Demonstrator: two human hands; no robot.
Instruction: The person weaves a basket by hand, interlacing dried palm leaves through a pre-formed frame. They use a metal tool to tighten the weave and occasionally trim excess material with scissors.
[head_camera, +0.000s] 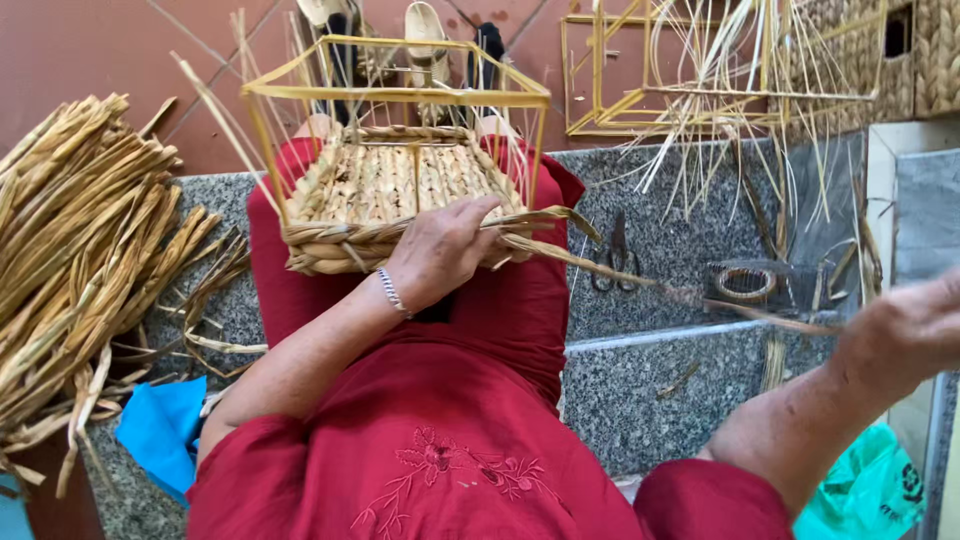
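A half-woven straw basket (385, 190) on a yellow wire frame (400, 95) rests on my lap, over red clothing. My left hand (440, 250), with a silver bracelet at the wrist, presses on the basket's near woven rim. My right hand (905, 335) is stretched far to the right, blurred, and pulls a long twisted straw strand (620, 275) that runs taut from the rim out to it.
A big bundle of dried straw (80, 250) lies at the left on the granite step (650, 390). Black scissors (612, 255) and a tape roll (745, 283) lie on the step. Other wire frames (640, 90), a blue cloth (160, 430) and a green bag (865, 495) are nearby.
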